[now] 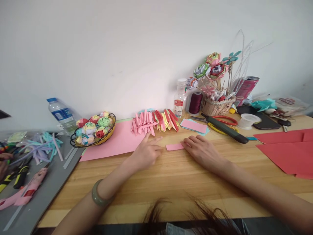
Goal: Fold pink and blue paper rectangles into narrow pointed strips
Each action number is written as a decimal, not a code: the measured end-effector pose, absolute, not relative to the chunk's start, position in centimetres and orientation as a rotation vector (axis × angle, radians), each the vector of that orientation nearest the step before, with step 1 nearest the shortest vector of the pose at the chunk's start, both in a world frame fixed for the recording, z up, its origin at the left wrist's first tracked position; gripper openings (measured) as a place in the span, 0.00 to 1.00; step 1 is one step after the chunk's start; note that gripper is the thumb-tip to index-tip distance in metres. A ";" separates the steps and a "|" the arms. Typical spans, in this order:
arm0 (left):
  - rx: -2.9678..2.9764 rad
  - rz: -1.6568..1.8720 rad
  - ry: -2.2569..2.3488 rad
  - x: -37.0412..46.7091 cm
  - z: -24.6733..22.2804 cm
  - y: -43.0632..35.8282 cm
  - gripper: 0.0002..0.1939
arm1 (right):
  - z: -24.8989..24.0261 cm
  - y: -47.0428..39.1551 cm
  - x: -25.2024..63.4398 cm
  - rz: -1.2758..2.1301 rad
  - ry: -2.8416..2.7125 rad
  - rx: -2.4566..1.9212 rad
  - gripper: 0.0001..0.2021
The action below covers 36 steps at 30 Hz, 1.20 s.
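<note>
A narrow folded strip of pink paper (174,147) lies on the wooden table in front of me. My right hand (204,153) rests on the strip's right end, its fingers bent together and holding it. My left hand (146,155) is just left of the strip, fingers apart and empty, slightly blurred. Its index finger points up towards a pile of folded pink paper pieces (144,122). Red and yellow folded pieces (165,120) continue the pile to the right. Behind my right hand is a stack of pink and blue paper rectangles (194,125).
Left stand a basket of paper flowers (94,129), pink sheet (117,140) and water bottle (61,114). Right are a cutter (225,129), red-handled tool (223,120), thread spool (195,102), flower basket (217,106) and red paper (288,156). Another person's hand (3,163) shows far left.
</note>
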<state>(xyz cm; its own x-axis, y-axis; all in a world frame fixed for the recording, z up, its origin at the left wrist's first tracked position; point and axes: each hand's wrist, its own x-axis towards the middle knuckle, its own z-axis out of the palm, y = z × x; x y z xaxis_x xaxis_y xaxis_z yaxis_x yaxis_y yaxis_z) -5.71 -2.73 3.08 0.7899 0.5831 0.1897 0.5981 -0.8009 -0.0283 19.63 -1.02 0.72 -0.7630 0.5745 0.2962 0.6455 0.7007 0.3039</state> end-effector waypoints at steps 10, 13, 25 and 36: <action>-2.786 -0.098 -0.935 -2.0 0.6 -2.3 0.20 | 0.9 -1.8 18.4 -0.560 -2.726 -1.055 0.08; -2.702 -0.122 -0.895 -2.7 0.2 -2.9 0.18 | 0.9 -1.7 18.8 -0.550 -2.733 -1.048 0.07; -2.610 -0.030 -0.866 -5.5 0.5 -5.2 0.18 | 0.5 -1.5 20.2 -0.658 -2.721 -1.021 0.13; -2.633 -0.464 -0.800 -4.1 1.5 -4.5 0.14 | 0.5 -1.3 19.0 -0.220 -2.688 -0.818 0.11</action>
<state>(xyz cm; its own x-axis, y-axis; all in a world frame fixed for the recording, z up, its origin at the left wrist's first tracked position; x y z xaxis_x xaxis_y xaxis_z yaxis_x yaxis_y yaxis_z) -4.08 -4.48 1.51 0.7869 0.4675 0.4027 0.5817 -0.7798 -0.2314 19.00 -1.28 0.51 -0.7843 0.5144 0.3468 0.5638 0.8242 0.0527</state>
